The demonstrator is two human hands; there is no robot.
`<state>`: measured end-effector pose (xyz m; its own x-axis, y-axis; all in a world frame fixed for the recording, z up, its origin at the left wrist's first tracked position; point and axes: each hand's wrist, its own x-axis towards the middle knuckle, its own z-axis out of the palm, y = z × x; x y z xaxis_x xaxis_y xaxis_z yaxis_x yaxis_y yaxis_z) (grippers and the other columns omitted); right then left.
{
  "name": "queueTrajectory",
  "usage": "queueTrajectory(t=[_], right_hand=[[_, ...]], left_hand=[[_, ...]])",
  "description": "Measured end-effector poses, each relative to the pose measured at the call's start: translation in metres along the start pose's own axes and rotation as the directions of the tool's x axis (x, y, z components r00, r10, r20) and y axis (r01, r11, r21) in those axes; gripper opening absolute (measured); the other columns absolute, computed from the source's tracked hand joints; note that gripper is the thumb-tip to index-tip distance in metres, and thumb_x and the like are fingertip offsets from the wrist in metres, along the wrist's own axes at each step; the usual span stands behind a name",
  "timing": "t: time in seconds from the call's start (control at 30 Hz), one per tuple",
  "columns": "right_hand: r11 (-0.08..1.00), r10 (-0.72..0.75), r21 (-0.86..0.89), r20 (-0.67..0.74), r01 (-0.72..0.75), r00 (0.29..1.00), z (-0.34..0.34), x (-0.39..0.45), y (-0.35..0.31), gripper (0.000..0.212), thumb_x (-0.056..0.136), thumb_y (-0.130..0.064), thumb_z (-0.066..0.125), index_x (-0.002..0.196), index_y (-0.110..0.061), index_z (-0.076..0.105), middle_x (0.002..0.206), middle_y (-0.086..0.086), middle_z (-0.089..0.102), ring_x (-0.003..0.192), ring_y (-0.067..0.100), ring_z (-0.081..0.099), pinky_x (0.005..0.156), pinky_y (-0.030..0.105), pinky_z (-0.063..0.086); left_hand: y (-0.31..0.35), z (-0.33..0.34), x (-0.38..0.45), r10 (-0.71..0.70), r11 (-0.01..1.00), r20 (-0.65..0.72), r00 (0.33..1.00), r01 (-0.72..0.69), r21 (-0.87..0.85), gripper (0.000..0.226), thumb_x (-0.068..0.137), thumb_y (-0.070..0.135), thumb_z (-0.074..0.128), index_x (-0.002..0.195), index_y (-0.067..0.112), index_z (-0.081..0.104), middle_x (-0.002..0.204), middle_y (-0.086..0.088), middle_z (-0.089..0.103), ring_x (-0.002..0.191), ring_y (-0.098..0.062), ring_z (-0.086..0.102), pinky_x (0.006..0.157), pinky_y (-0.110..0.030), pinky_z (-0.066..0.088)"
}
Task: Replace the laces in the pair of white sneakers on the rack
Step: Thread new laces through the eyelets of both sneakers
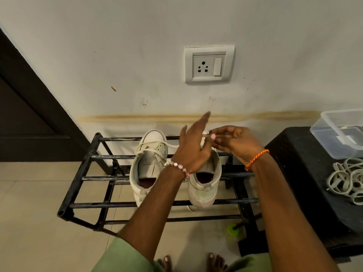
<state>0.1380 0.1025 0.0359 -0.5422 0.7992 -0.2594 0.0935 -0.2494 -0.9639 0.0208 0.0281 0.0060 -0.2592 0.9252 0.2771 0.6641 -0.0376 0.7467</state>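
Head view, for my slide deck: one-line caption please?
Right hand pinches a lace over the right sneaker; left hand open above the rack.

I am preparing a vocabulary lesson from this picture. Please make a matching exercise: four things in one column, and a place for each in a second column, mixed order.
Things:
1. white sneakers
2. loose laces
3. clear plastic container
4. power socket

Places:
A. on the wall above the rack
B. on the black metal rack
C. at the far end of the black stool
D. in a heap on the stool, nearer the person

Pairs: 1-B, 2-D, 3-C, 4-A
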Motion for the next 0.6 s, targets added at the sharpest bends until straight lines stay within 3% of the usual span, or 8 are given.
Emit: queueTrajectory(t=[0.03, 0.1, 0.17, 0.27, 0.33, 0.4, 0.5, 0.6], right_hand=[[1.0, -0.007, -0.004, 0.008, 0.007, 1.0, 0.0, 0.0, 0.0, 0.015, 0.081, 0.013, 0.06, 0.087, -0.001, 0.061, 0.084, 0.015, 0.068, 0.067, 0.012, 0.07, 0.062, 0.019, 0.057], [1.0, -0.017, -0.009, -0.023, 0.017, 1.0, -0.001, 0.001, -0.001, 0.022, 0.076, 0.011, 0.067, 0.087, -0.003, 0.055, 0.077, 0.016, 0.069, 0.068, 0.017, 0.071, 0.062, 0.023, 0.058], [0.996, -0.047, -0.074, -0.09, 0.041, 0.995, -0.003, 0.001, 0.001, 0.031, 0.072, 0.01, 0.072, 0.087, -0.005, 0.049, 0.069, 0.014, 0.069, 0.062, 0.018, 0.07, 0.059, 0.024, 0.058], [0.97, -0.108, -0.235, -0.167, 0.066, 0.98, -0.004, 0.003, 0.003, 0.035, 0.07, 0.001, 0.079, 0.087, -0.006, 0.05, 0.072, 0.016, 0.067, 0.054, 0.014, 0.068, 0.055, 0.023, 0.057], [0.962, -0.107, -0.267, -0.191, 0.054, 0.976, -0.003, 0.007, 0.006, 0.03, 0.07, -0.006, 0.08, 0.085, -0.007, 0.054, 0.074, 0.016, 0.066, 0.056, 0.014, 0.066, 0.055, 0.022, 0.057], [0.936, -0.051, -0.351, -0.175, -0.014, 0.983, -0.001, 0.012, 0.012, 0.02, 0.076, -0.014, 0.077, 0.082, -0.008, 0.059, 0.078, 0.011, 0.065, 0.067, 0.016, 0.064, 0.062, 0.024, 0.058], [0.772, 0.083, -0.625, -0.08, -0.115, 0.993, 0.003, 0.013, 0.021, 0.025, 0.08, -0.031, 0.074, 0.089, -0.009, 0.066, 0.084, 0.002, 0.064, 0.082, 0.016, 0.06, 0.078, 0.031, 0.052], [0.703, 0.081, -0.703, -0.067, -0.104, 0.994, 0.007, 0.013, 0.023, 0.022, 0.08, -0.025, 0.073, 0.094, -0.008, 0.069, 0.093, 0.007, 0.067, 0.089, 0.02, 0.062, 0.082, 0.034, 0.052]], left_hand=[[-0.002, 0.003, -0.001, 0.001, 1.0, 0.047, 0.999, -0.002, 0.019, 0.053, 0.095, 0.026, 0.041, 0.147, 0.02, 0.028, 0.145, -0.004, 0.042, 0.135, -0.017, 0.035, 0.118, -0.044, 0.008], [-0.007, 0.002, 0.002, -0.022, 1.0, 0.055, 0.998, 0.021, 0.016, 0.039, 0.098, 0.016, 0.044, 0.136, 0.012, 0.047, 0.131, -0.009, 0.056, 0.123, -0.021, 0.047, 0.113, -0.038, 0.023], [-0.008, 0.0, 0.004, -0.024, 0.999, 0.031, 0.999, 0.025, -0.023, 0.025, 0.095, 0.009, 0.049, 0.115, 0.005, 0.064, 0.108, -0.011, 0.067, 0.101, -0.021, 0.059, 0.092, -0.027, 0.041], [-0.008, -0.004, 0.007, -0.115, 0.986, 0.012, 0.993, 0.116, -0.121, 0.014, 0.092, 0.009, 0.057, 0.093, 0.007, 0.07, 0.078, -0.002, 0.068, 0.066, -0.005, 0.064, 0.065, -0.012, 0.047], [-0.011, -0.006, 0.012, -0.196, 0.968, 0.002, 0.981, 0.194, -0.156, 0.009, 0.09, 0.011, 0.061, 0.086, 0.013, 0.07, 0.071, 0.001, 0.066, 0.055, 0.001, 0.062, 0.057, -0.009, 0.047], [-0.015, -0.006, 0.015, -0.277, 0.948, -0.036, 0.96, 0.267, -0.173, 0.007, 0.088, 0.011, 0.064, 0.086, 0.01, 0.071, 0.075, -0.004, 0.069, 0.057, -0.004, 0.064, 0.058, -0.012, 0.05], [-0.019, -0.002, 0.015, -0.34, 0.937, -0.084, 0.937, 0.33, -0.111, 0.01, 0.085, 0.008, 0.067, 0.091, 0.003, 0.073, 0.089, -0.011, 0.072, 0.077, -0.014, 0.065, 0.074, -0.018, 0.05], [-0.02, 0.003, 0.013, -0.344, 0.938, -0.061, 0.937, 0.346, 0.028, 0.013, 0.082, 0.011, 0.07, 0.094, 0.007, 0.075, 0.096, -0.01, 0.073, 0.092, -0.019, 0.067, 0.086, -0.027, 0.05]])
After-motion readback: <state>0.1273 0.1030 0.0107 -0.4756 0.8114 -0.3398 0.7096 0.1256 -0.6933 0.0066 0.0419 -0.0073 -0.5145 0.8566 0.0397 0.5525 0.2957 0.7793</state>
